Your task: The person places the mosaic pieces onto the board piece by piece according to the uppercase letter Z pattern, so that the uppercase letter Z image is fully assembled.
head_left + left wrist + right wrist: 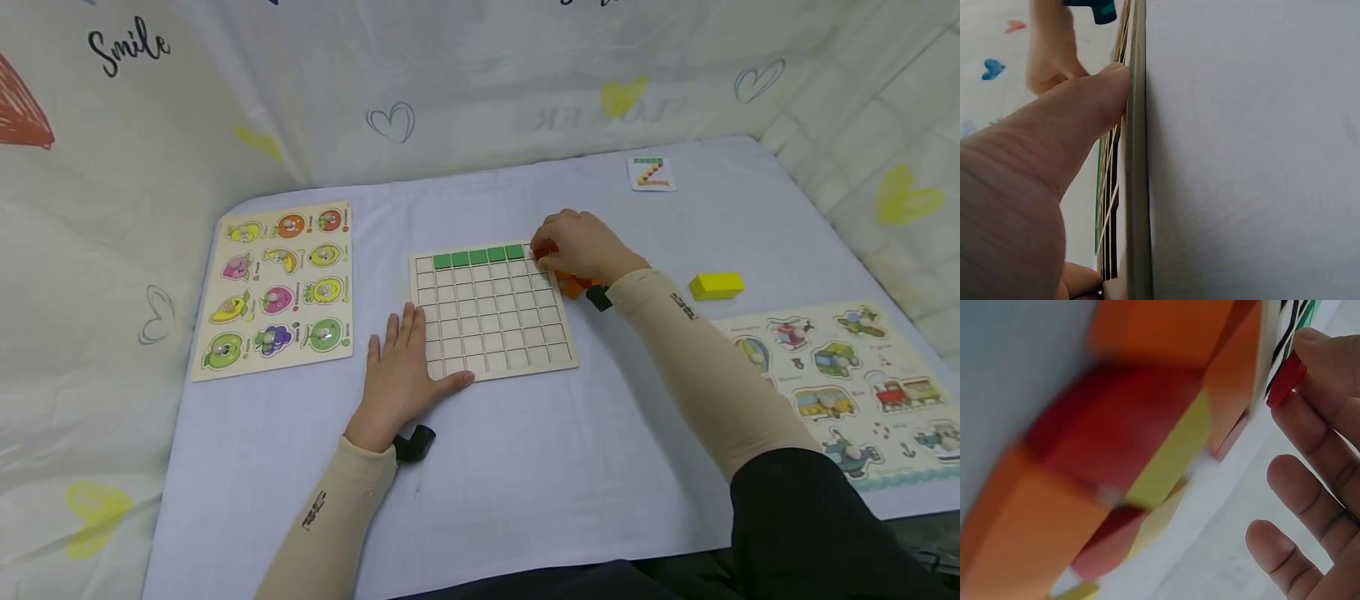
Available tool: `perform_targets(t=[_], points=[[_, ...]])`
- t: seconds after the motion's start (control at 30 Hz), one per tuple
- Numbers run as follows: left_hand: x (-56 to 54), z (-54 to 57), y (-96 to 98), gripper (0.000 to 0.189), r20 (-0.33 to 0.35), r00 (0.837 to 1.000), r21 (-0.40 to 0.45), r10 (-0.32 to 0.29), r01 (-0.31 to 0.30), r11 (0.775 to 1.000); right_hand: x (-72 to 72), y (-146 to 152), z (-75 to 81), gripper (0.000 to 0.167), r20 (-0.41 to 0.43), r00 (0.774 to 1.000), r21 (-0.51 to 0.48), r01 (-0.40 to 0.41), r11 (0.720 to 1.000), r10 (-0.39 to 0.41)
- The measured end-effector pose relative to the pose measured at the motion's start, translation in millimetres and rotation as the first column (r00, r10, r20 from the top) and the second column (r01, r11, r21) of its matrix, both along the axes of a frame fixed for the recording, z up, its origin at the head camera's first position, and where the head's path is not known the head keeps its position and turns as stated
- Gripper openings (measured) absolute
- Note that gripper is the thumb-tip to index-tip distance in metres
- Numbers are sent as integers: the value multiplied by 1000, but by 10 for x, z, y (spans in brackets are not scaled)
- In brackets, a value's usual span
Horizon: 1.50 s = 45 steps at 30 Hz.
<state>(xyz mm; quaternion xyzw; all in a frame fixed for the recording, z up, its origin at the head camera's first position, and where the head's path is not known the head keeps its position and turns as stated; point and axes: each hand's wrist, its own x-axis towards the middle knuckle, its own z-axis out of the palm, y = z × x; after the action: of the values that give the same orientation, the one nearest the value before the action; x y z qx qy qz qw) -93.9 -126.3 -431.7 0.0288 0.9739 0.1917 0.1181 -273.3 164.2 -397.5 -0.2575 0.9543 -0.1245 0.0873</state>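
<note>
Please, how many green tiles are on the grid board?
5. Side by side along the far row of the grid board, left to right: first green tile, second, third, fourth and fifth. The right hand partly covers that row's right end, so more may be hidden.

On the white-covered table (570, 467) lie three boards (491, 320), blocks (716, 287) and a card (651, 174).

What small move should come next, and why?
Probably lower the red block into the cell under the rightmost green tile: the right hand pinches it near the board's upper right corner, and the card seems to show a diagonal starting there.
</note>
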Motion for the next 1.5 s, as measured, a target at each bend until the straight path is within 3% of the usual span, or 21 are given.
perform_targets(t=[0.3,0.77,1.23,1.5], points=[[-9,-5,6,129,6,1000,-1,-4,4,1000,112,-229,-17,20,-42,995,-39,-88,995,86],[-4,-7,18,129,-5,1000,-4,-10,10,1000,128,-290,-42,21,-58,992,-16,-111,994,110],[-14,-10,6,129,-14,1000,-8,-16,16,1000,-15,207,108,27,45,997,0,61,998,-61],[-25,1,-16,129,-6,1000,-1,-9,9,1000,-87,418,11,31,113,984,57,129,990,-134]])
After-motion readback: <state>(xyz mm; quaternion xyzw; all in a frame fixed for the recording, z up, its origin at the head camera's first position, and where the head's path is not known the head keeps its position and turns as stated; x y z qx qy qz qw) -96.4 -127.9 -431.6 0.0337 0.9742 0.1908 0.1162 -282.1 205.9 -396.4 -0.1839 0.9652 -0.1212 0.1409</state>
